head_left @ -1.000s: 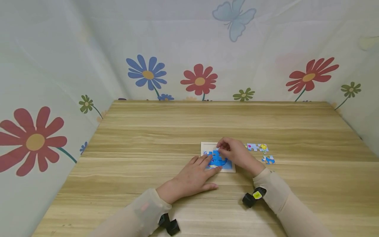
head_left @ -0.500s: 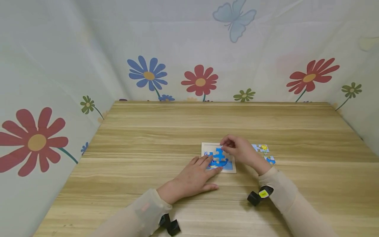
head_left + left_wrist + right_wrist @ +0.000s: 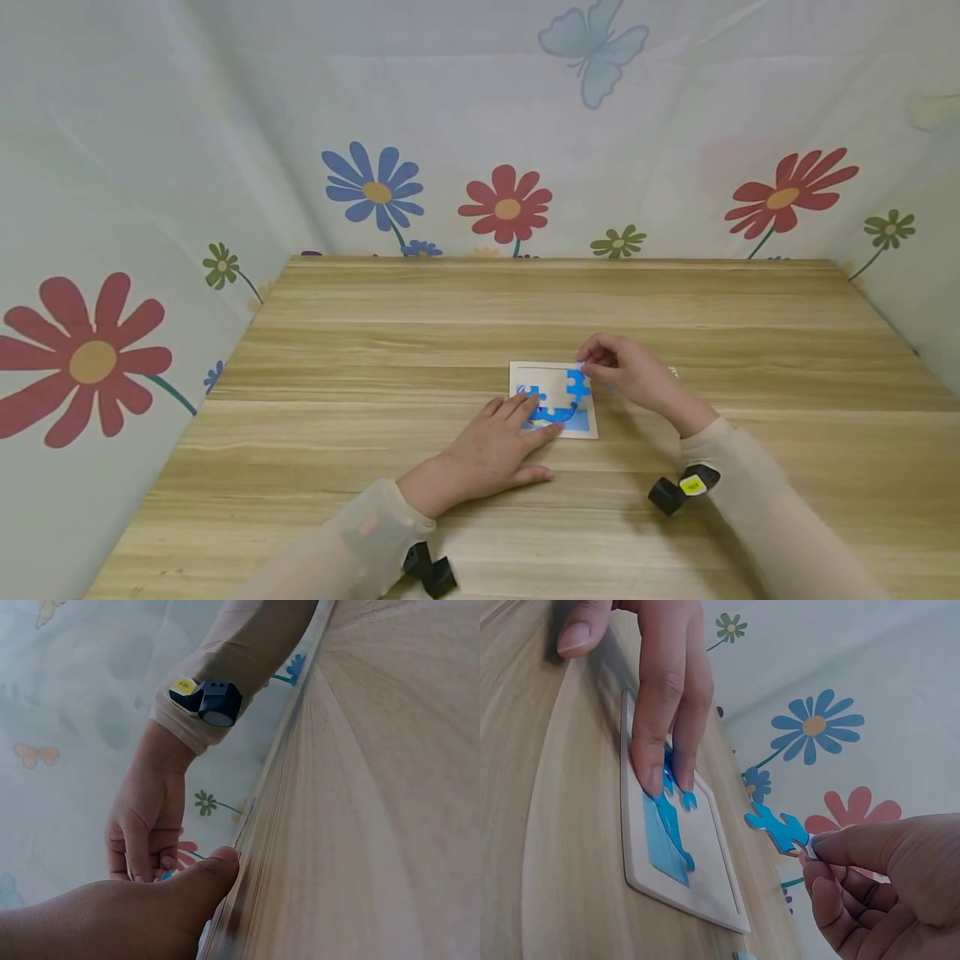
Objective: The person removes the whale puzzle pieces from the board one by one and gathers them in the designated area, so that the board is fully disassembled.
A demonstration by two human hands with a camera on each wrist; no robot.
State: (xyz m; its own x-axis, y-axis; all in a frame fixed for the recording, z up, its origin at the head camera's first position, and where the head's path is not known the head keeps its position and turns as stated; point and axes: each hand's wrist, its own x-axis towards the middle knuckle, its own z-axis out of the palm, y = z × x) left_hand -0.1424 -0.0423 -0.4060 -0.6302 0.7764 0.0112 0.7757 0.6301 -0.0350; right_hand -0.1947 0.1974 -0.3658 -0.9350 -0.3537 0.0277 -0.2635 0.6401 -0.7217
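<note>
My right hand (image 3: pixel 628 372) pinches a blue jigsaw piece (image 3: pixel 781 829) between thumb and forefinger, held above the puzzle tray (image 3: pixel 634 855). In the head view that piece overlaps the tray's right side. The left hand (image 3: pixel 480 450) lies with outstretched fingers over the left and lower part of the tray, fingertips on the fitted blue pieces (image 3: pixel 667 825). Those pieces fill the lower part and left side; bare pale board shows in the upper middle. The left thumb (image 3: pixel 214 874) rests out on the table side, apart from the tray.
Loose jigsaw pieces (image 3: pixel 674 372) lie right of the tray, mostly hidden behind the right hand. The wooden table (image 3: pixel 375 333) extends around the tray, backed by a flower-printed curtain (image 3: pixel 637 167). Each wrist carries a small black camera (image 3: pixel 682 490).
The right hand has lifted the blue piece from the middle of the tray and carried it rightward, uncovering bare board. It now covers most of the loose pieces. The left hand stays put.
</note>
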